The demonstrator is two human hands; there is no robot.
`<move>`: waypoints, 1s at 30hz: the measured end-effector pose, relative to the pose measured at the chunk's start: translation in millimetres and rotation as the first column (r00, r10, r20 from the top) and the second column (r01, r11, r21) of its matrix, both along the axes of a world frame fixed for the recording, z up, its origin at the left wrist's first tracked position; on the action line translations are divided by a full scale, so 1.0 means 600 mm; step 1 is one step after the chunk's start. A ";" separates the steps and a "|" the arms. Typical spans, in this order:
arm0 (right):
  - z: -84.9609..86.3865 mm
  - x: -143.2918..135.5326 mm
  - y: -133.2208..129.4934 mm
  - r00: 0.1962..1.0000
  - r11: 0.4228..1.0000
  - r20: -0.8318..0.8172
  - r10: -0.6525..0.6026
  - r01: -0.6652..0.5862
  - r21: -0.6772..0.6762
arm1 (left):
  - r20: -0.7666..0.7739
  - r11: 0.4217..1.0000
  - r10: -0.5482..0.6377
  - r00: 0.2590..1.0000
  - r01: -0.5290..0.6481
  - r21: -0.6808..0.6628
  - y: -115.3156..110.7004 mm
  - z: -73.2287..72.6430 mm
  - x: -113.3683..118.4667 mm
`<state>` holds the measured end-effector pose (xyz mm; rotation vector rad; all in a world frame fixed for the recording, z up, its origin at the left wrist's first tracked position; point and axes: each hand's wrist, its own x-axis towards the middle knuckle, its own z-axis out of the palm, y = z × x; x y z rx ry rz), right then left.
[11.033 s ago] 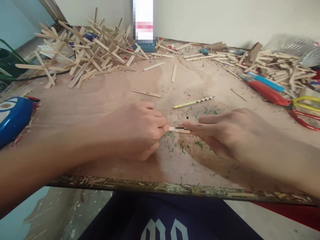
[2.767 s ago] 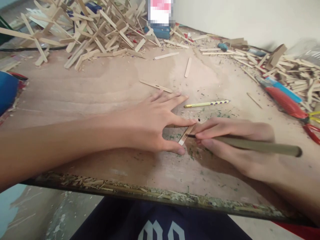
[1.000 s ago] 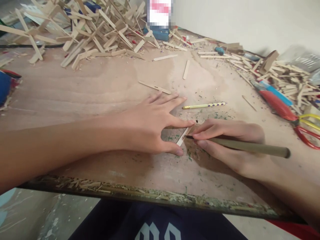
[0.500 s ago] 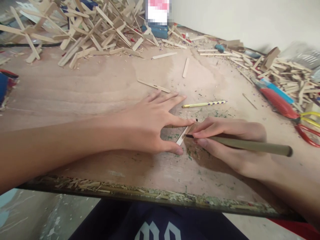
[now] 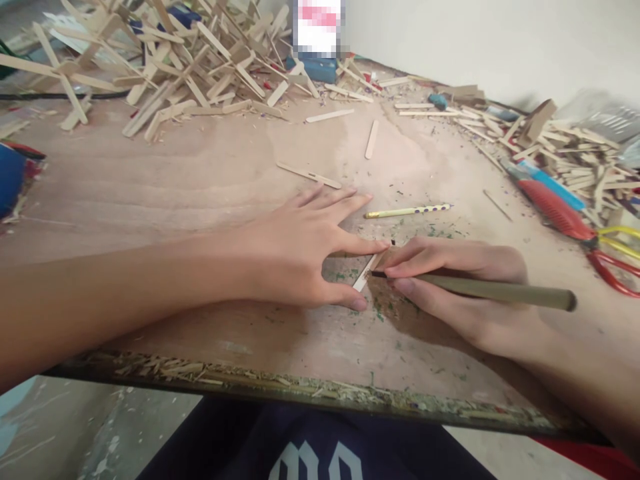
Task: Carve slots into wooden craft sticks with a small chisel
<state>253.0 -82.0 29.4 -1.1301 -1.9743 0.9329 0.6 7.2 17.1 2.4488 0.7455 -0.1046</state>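
A small pale wooden stick (image 5: 365, 274) lies slantwise on the wooden table (image 5: 165, 173). My left hand (image 5: 313, 250) is spread flat, with its index finger at the stick's upper end and its thumb at the lower end. In my right hand (image 5: 450, 280) is a long olive-handled tool (image 5: 500, 290), whose dark, narrow tip touches the stick between my left thumb and index finger. Beyond my hands lie a yellow patterned pencil (image 5: 409, 211) and a wooden stick with a slot in it (image 5: 310, 175).
Crossed craft sticks (image 5: 200, 67) pile up at the back left. More sticks (image 5: 575, 160) heap at the right, beside red-handled pliers (image 5: 557, 207) and a blue-handled tool (image 5: 553, 183). Wood scraps (image 5: 200, 372) line the front edge. A blue object (image 5: 11, 177) sits far left.
The view has shifted slightly. The tool's rear end has moved a little to the left, while its tip stays at the same spot on the stick. My left hand holds its place.
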 end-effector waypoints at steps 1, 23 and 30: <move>0.000 0.000 0.000 1.000 1.000 0.003 -0.003 0.003 -0.002 | 0.003 1.000 0.003 1.000 -0.003 0.001 0.000 0.000 0.000; 0.002 -0.008 -0.011 0.998 0.988 0.050 0.048 -0.054 0.142 | -0.018 0.999 0.033 0.999 -0.033 -0.005 0.001 0.004 0.004; 0.011 -0.002 -0.002 1.000 0.998 -0.019 -0.024 0.025 0.052 | 0.068 0.998 -0.029 0.997 0.025 0.059 -0.009 0.001 -0.004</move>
